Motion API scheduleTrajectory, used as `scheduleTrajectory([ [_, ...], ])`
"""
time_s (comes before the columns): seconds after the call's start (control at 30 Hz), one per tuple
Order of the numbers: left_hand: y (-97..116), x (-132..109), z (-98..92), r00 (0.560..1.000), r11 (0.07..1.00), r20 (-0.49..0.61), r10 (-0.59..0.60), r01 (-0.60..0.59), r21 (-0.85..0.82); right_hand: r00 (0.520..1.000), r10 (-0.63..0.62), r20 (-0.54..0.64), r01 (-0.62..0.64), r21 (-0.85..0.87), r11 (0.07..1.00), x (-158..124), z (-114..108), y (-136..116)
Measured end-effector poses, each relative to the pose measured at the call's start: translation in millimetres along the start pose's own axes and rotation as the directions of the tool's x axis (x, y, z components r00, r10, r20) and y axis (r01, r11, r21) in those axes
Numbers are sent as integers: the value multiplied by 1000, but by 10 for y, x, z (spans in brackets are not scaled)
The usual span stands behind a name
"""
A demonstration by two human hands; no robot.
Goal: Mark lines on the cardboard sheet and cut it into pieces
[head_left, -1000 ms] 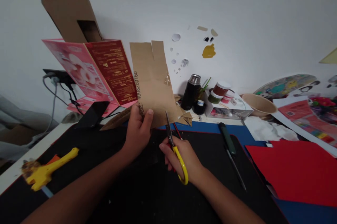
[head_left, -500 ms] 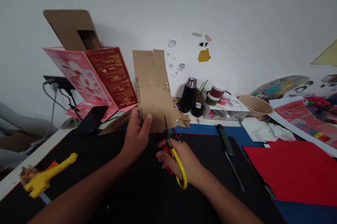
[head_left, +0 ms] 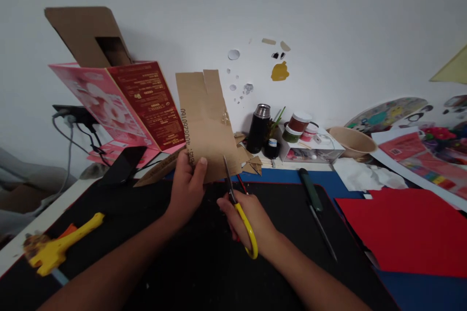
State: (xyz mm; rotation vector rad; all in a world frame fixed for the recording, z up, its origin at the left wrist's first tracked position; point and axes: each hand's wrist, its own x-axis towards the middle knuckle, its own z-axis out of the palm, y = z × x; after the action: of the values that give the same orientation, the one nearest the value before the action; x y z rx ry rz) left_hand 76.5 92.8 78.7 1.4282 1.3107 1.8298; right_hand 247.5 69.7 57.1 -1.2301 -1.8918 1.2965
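A brown piece of cardboard [head_left: 209, 126] stands upright in front of me, with printed digits along its left edge and a slit in its top edge. My left hand [head_left: 188, 182] pinches its lower left corner, thumb on the near face. Around the yellow handle of a pair of scissors [head_left: 232, 192], the fingers of my right hand [head_left: 250, 216] are closed. One blade lies in front of the cardboard near its lower right edge; the other blade is mostly hidden behind it.
A pink and red box [head_left: 146, 106] stands back left beside a black phone [head_left: 124, 165]. On the left lies a yellow glue gun [head_left: 62, 247]. A green-handled knife [head_left: 312, 194] and red paper [head_left: 404, 233] lie right. A black flask [head_left: 259, 128] stands behind.
The whole view has shifted slightly. My right hand's fingers have drawn in on the scissors, whose handles are closer together. My left hand keeps its hold on the cardboard.
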Motion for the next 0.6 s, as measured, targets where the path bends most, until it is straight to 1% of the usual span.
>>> scheduleTrajectory([
  [0.2,-14,-3,5,1000,1000,-10,13,-13,23,1000,-19,-3,19,-28,999,-1,1,21],
  [0.43,-19,-6,6,1000,1000,-3,-7,7,-3,999,-44,2,44,-73,996,-20,-25,-15],
  [0.6,-20,-10,-2,1000,1000,-7,-16,16,4,999,-51,-1,51,-62,997,-32,-24,-32],
])
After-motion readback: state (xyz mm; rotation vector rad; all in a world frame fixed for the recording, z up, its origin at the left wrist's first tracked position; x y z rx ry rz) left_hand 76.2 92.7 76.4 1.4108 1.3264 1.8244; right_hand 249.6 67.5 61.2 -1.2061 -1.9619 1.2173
